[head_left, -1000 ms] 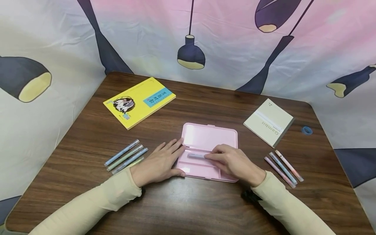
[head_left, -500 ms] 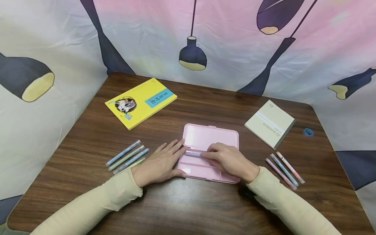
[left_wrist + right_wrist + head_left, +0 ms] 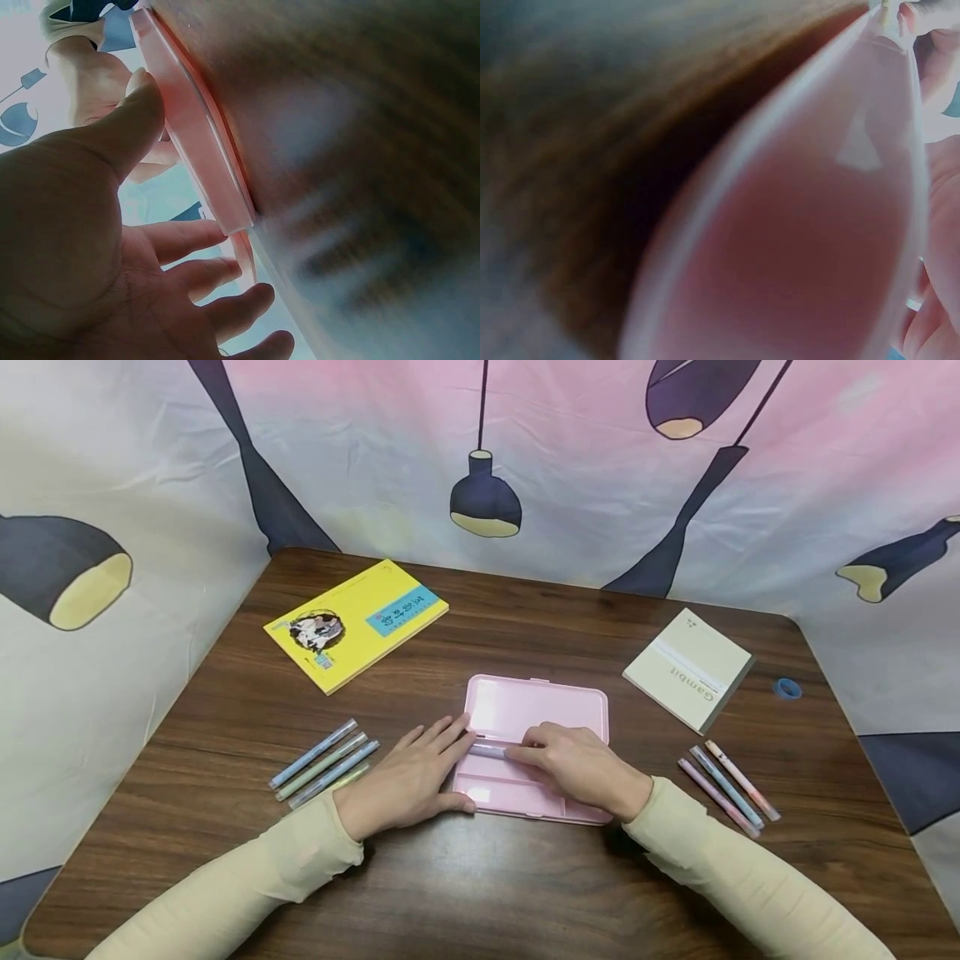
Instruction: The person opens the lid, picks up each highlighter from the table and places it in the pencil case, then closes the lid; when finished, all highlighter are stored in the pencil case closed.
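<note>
An open pink pencil case (image 3: 536, 706) lies on the table, its lid folded back on the far side. My right hand (image 3: 581, 768) pinches a pale blue-purple pen (image 3: 487, 750), which lies lengthwise in the compartment nearest the hinge; the fingers cover its right end. At the case's left edge rests my left hand (image 3: 405, 781), fingers extended and thumb at the near corner. The left wrist view shows the case's side wall (image 3: 195, 127) between thumb and fingers. In the right wrist view the case wall (image 3: 780, 247) hides much of the right hand (image 3: 945, 225).
Several pens (image 3: 322, 764) lie left, partly behind the left forearm. Three more pens (image 3: 729, 789) lie right. A yellow book (image 3: 356, 622) is at the back left, a cream notebook (image 3: 686, 668) at the back right, beside a blue tape roll (image 3: 787, 688).
My right hand has moved left and slightly away from me, bringing the pen down along the compartment by the hinge. The left hand stays at the case's edge.
</note>
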`<state>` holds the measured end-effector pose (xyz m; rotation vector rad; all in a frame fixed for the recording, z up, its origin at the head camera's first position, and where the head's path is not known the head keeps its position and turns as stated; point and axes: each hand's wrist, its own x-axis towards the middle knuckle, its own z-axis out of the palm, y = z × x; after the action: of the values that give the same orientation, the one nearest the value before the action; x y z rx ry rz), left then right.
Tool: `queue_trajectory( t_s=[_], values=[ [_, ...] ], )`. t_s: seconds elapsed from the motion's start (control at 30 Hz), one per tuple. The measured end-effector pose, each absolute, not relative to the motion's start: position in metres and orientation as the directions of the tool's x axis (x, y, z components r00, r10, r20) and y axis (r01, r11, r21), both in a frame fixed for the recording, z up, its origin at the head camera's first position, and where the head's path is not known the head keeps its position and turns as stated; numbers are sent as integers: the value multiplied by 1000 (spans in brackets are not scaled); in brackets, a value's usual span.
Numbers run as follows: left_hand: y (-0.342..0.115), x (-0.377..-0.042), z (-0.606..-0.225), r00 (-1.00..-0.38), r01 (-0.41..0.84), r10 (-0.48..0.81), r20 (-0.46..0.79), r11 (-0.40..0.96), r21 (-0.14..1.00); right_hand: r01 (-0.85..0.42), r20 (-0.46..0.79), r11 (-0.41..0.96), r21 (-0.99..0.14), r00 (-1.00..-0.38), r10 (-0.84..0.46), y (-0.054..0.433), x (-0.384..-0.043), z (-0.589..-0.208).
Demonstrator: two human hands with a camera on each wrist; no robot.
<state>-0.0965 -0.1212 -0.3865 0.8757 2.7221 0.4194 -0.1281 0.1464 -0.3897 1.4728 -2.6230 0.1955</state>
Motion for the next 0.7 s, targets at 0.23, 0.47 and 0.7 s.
queue_trajectory(
  t_s=[0.23, 0.47, 0.7],
  values=[
    [-121, -96, -387, -790, 522, 595, -151, 781, 343, -864, 155, 503, 18, -494, -855, 144, -128, -391],
    [-121, -96, -388, -791, 527, 595, -140, 780, 338, -866, 154, 496, 61, -482, -862, 144, -127, -393],
    [-121, -96, -388, -793, 532, 596, -128, 779, 333, -866, 154, 489, 99, -473, -868, 144, -127, -393]
  ],
)
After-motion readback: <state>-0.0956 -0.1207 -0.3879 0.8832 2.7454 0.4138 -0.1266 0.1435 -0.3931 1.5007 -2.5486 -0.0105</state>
